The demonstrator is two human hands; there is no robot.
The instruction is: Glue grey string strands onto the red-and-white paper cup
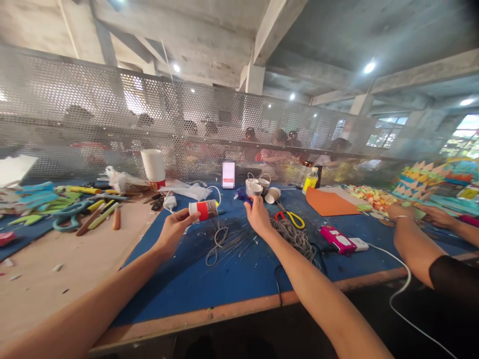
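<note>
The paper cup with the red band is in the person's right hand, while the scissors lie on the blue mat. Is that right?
Not quite: the head view shows the paper cup with the red band in the person's left hand, not the right hand. The scissors do lie on the blue mat.

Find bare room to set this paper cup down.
Bare patches: blue mat between your forearms, nearer than the thin grey wires; tan board between left forearm and brown tool handle. Crowded: around your right hand, tangled grey cord, white paper cups.
</note>
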